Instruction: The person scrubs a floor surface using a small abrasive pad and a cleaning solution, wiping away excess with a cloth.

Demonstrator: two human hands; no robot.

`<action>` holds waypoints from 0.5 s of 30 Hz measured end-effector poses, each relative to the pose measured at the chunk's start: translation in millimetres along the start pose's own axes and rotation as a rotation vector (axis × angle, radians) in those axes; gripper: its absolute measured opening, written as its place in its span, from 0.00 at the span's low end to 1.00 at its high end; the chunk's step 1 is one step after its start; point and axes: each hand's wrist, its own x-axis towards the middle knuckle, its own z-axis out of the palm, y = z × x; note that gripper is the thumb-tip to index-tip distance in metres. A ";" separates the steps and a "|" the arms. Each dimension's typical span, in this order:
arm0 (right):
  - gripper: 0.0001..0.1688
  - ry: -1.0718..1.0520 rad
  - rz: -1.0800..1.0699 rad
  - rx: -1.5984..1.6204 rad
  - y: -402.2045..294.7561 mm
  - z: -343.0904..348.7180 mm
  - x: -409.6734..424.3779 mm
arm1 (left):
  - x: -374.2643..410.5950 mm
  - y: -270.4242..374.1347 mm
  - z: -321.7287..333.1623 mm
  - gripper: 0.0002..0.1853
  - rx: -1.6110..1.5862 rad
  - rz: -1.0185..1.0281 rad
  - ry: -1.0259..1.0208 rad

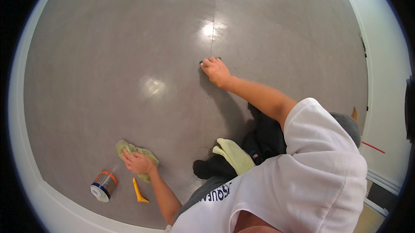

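Note:
On the grey floor [175, 113], my right hand [215, 71] reaches forward and grips a dark green pad [218, 58], mostly hidden under the fingers. A thin seam in the floor runs away from it. My left hand [137, 162] rests on a crumpled yellow-green cloth [147, 154], pressing it to the floor. Near that hand lie a yellow plastic scraper-like tool [137, 190] and a metal can [104, 186] with an orange band and a white cap. A pale yellow cloth [236, 156] lies against my dark clothing.
White baseboards [29, 80] border the floor at the left and right. By the right wall are brush-like bristles [355, 114] and a thin red rod [373, 147]. My dark-socked foot [212, 167] is close to the pale cloth. Light glares off the floor in front of me.

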 end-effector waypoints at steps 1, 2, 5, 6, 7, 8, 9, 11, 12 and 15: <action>0.12 -0.021 -0.036 -0.032 -7.2 5.7 -8.9 | 0.1 -0.4 0.0 0.21 0.003 -0.002 -0.003; 0.12 -0.042 -0.072 -0.065 -10.8 10.9 -13.1 | 0.8 -1.3 -0.2 0.21 0.006 -0.005 -0.006; 0.14 -0.008 -0.088 -0.046 -9.4 2.6 -4.1 | 1.2 -6.3 2.1 0.21 -0.002 -0.013 0.009; 0.14 -0.012 -0.044 -0.042 -6.6 -0.2 -1.1 | -0.4 -2.2 0.8 0.21 0.002 -0.018 -0.004; 0.15 -0.016 0.001 -0.037 -4.3 -2.3 3.6 | -1.2 2.2 -0.9 0.21 0.006 -0.024 -0.018; 0.15 -0.019 0.046 -0.033 -2.9 -4.8 4.8 | -3.0 5.8 -1.9 0.21 0.010 -0.029 -0.031; 0.15 -0.036 0.038 -0.037 -9.0 -3.0 0.3 | -1.2 1.9 -2.3 0.21 0.016 -0.016 -0.019; 0.15 -0.069 0.020 -0.054 -21.8 2.1 -15.9 | 1.0 -5.0 -0.4 0.21 0.023 0.008 0.003; 0.14 -0.044 -0.004 -0.055 -21.7 3.4 -17.9 | 0.9 -5.1 0.1 0.21 0.012 0.000 -0.003; 0.14 0.018 -0.026 -0.055 -14.6 4.1 -12.7 | 0.5 -3.5 1.5 0.21 -0.012 -0.011 -0.009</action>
